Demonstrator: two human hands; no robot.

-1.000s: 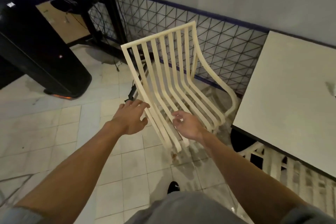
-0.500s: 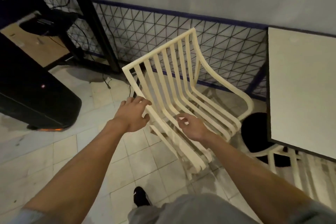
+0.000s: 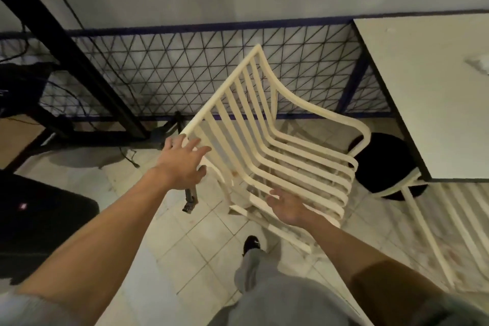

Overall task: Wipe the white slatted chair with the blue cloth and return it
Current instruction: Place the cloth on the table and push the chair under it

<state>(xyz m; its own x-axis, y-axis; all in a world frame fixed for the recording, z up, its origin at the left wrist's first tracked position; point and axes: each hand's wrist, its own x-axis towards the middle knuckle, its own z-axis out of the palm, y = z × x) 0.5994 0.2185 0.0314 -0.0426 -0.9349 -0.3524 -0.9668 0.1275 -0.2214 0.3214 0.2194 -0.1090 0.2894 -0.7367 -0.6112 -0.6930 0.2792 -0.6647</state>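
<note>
Reaching hands: two, both with fingers spread, gripping nothing
Left hand (image 3: 182, 164): at the backrest's near-left corner
White slatted chair (image 3: 267, 145): one, tilted, centre floor
Right hand (image 3: 289, 208): palm up, beside the seat's front edge
Black stool (image 3: 383, 164): right, behind the chair
Table (image 3: 436, 92): far right

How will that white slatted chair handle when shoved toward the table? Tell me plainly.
The white slatted chair probably stays stiff: its slats run into one continuous moulded frame. It looks light for its size, being thin and open. With the left hand high on the backrest, it may tip rather than slide over the tiled floor.
</note>
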